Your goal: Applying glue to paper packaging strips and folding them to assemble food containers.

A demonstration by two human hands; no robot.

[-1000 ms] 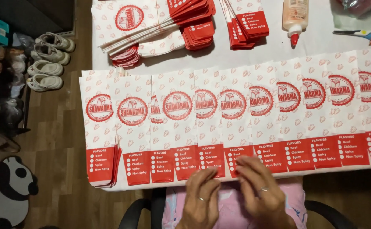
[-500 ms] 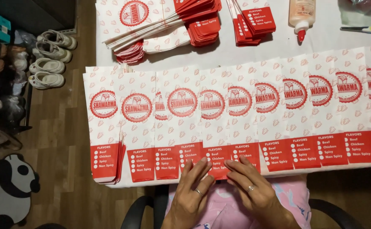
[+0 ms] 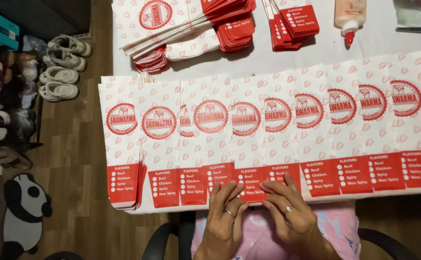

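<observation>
A long overlapping row of white paper bags (image 3: 278,120) with round red logos and red bottom flaps lies across the white table (image 3: 263,60). My left hand (image 3: 225,219) and my right hand (image 3: 287,209) rest side by side at the table's near edge. The fingertips of both press flat on the red flap (image 3: 250,182) of a bag near the middle of the row. Each hand wears a ring. Neither hand grips anything.
More stacks of the same bags (image 3: 181,29) and red flaps (image 3: 290,24) lie at the table's far side, beside a glue bottle (image 3: 349,17) with a red tip. Shoes (image 3: 61,67) line the wooden floor at left, with a panda-shaped mat (image 3: 25,207) below them.
Both hands have slid up from my lap onto the red flap at the table's edge, and the fingers have spread flat. The view has shifted slightly.
</observation>
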